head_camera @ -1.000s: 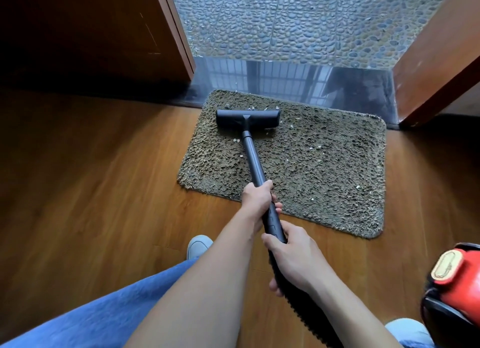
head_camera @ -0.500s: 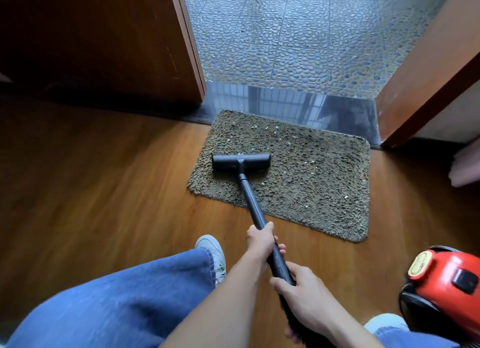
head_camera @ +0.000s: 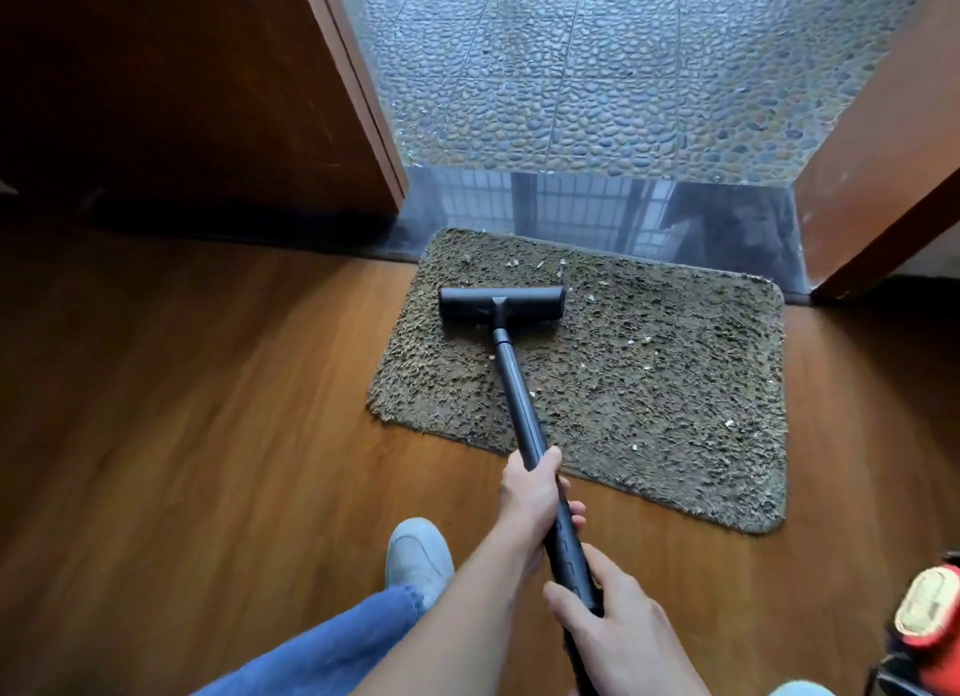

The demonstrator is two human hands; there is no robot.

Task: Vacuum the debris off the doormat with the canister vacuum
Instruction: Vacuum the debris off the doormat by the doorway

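Observation:
A shaggy brown doormat [head_camera: 649, 394] lies on the wood floor before an open doorway. Small pale bits of debris [head_camera: 644, 368] dot its far edge and right half. The black floor head [head_camera: 501, 305] of the vacuum sits on the mat's far left part. Its black wand [head_camera: 517, 399] slants back toward me. My left hand [head_camera: 532, 492] grips the wand just off the mat's near edge. My right hand [head_camera: 618, 628] grips the wand's lower end, where the ribbed hose starts. The red canister vacuum [head_camera: 930, 628] shows at the bottom right edge.
A dark glossy threshold [head_camera: 597, 212] and pebble-tiled floor [head_camera: 597, 71] lie beyond the mat. A wooden door [head_camera: 208, 97] stands at the left, a door frame [head_camera: 883, 175] at the right. My jeans leg [head_camera: 332, 648] and light shoe [head_camera: 418, 560] are near the wand.
The floor head was pulled back to the mat's near left, then pushed forward again toward the far edge. Both hands kept their grip on the wand.

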